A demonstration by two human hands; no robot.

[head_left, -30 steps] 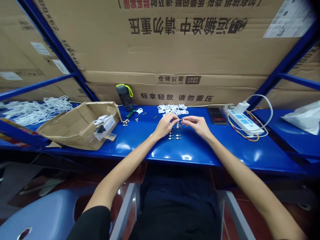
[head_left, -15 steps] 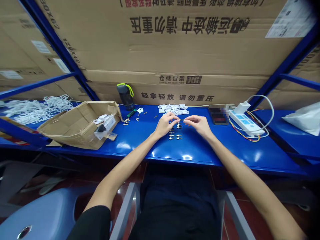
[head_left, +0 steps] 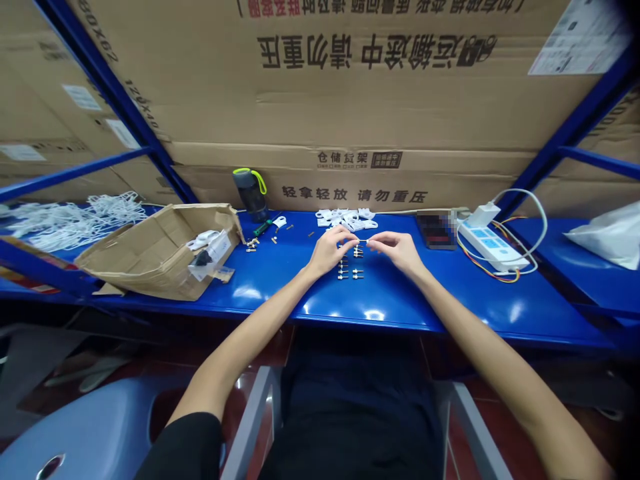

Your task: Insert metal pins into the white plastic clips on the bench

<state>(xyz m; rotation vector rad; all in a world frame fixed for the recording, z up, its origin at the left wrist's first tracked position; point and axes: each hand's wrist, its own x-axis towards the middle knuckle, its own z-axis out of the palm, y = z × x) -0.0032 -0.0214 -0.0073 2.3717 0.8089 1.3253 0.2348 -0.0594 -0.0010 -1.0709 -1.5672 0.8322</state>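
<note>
My left hand (head_left: 330,250) and my right hand (head_left: 397,251) face each other low over the blue tabletop, fingertips pinched. Between them runs one thin screw-like pin (head_left: 363,241), an end in each hand; its details are too small to make out. Beneath and in front of the hands lie small metal pins with white collars (head_left: 357,274), set out in two columns. The left column (head_left: 343,274) is partly covered by my left hand. Just behind the hands is a pile of white plastic pieces (head_left: 346,219).
A torn cardboard box (head_left: 150,257) holds bagged white parts on the left. Behind it stand a dark bottle (head_left: 251,197), a green-handled tool (head_left: 263,227) and loose brass-coloured bits (head_left: 252,245). To the right are a dark box (head_left: 437,231) and a white power strip (head_left: 493,248) with cables.
Both hands keep nearly the same pose around the thin pin. The view has shifted very slightly; nothing else has visibly moved.
</note>
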